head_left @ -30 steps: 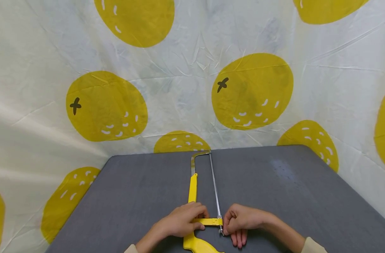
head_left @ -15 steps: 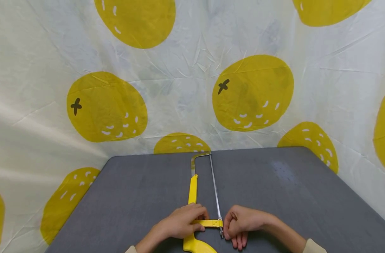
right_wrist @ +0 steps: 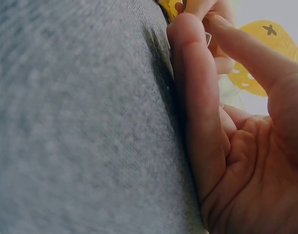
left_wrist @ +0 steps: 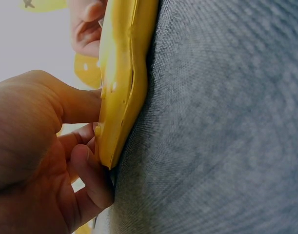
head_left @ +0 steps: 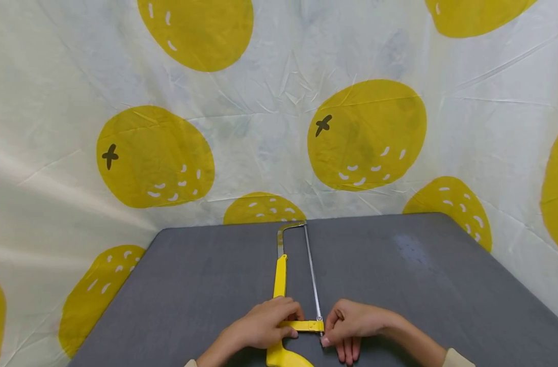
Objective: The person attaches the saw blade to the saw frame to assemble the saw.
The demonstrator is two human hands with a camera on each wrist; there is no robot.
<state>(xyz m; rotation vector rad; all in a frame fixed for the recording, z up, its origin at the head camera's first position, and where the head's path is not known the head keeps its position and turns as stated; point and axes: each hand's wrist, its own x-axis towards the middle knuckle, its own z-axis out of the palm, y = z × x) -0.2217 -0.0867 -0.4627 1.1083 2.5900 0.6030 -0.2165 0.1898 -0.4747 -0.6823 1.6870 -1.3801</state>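
Note:
A hacksaw (head_left: 280, 278) with a yellow frame and handle lies flat, its thin blade (head_left: 312, 270) on the right side, pointing away from me. My left hand (head_left: 270, 321) grips the yellow frame near the handle, thumb on the near side of the short cross arm. In the left wrist view the yellow handle (left_wrist: 122, 83) rests against the cloth. At the near end of the blade, my right hand (head_left: 354, 323) pinches the wing nut (head_left: 321, 335) between thumb and index finger, which mostly hide it. The other right fingers (right_wrist: 202, 87) extend along the cloth.
Dark grey cloth covers the table (head_left: 205, 275), whose far edge meets a hanging white curtain (head_left: 260, 148) printed with yellow fruit. The saw's tip reaches close to that far edge. A pale smudge (head_left: 412, 247) marks the cloth at the right.
My right thumb has shifted over the wing nut, which showed more plainly before, turned at differing angles. The left hand keeps its grip, and the saw stays in place.

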